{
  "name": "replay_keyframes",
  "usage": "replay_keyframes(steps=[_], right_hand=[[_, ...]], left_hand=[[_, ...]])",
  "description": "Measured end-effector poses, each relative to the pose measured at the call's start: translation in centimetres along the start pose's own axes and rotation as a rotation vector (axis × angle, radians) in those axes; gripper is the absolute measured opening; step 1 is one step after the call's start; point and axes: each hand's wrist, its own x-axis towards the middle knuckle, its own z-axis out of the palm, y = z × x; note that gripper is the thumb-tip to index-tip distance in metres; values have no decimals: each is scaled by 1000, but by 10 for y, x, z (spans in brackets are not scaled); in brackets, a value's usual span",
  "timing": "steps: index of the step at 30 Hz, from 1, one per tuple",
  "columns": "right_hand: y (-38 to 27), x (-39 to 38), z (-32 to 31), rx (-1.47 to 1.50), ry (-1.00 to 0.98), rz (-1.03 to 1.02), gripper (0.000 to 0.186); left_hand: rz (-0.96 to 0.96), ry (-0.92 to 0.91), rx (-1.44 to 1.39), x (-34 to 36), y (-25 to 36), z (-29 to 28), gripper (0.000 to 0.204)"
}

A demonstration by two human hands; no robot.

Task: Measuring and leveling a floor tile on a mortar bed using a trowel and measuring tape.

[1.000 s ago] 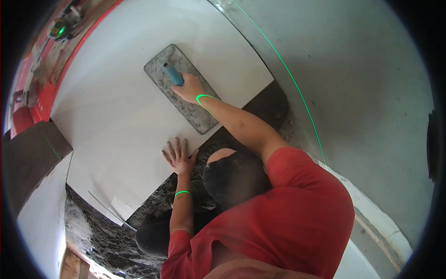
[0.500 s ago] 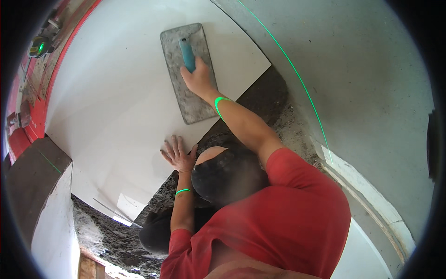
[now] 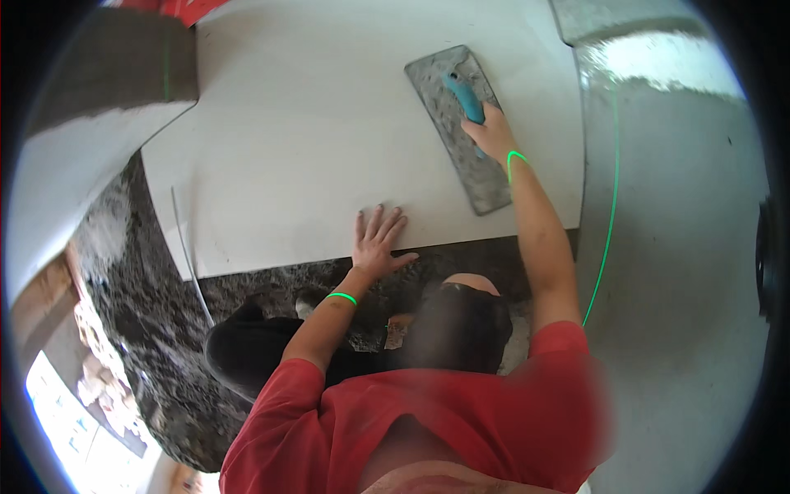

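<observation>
**My right hand (image 3: 491,134) is closed around the turquoise handle (image 3: 465,97) of a grey, grime-smeared rectangular float (image 3: 457,142)**

My right arm reaches forward, elbow only slightly bent, thumb along the handle's left side. The float lies on a large, smooth white slab (image 3: 296,148), its plate slanting under my fist, extending both beyond it and back towards me. My left hand (image 3: 378,243) rests palm down, fingers spread and gripping nothing, at the slab's near edge, left of the float (a bright green light line (image 3: 516,155) crosses my right wrist).
</observation>
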Motion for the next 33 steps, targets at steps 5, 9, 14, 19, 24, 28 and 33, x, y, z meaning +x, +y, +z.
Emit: replay_keyframes(steps=[5,9,14,19,24,28,33], right_hand=[[-26,-24,61,-392,-268,-333,40],[-90,-53,132,-535,-443,-383,37],[-147,-37,205,-443,-504,-461,32],[-176,-70,163,-195,-489,-694,34],[-143,-32,215,-565,-427,-575,35],[-178,-64,188,-448,-385,-581,31],[-155,-63,217,-449,-335,-508,34]], left_hand=[[-395,217,93,-12,-108,-29,87],[-868,473,170,-31,-219,-75,91],[-995,431,128,-33,-234,-68,90],[-995,443,45,-31,-237,-87,85],[-986,419,53,-50,-248,-79,81],[-1012,389,5,-44,-242,-94,80],[-972,401,27,-47,-245,-97,82]])
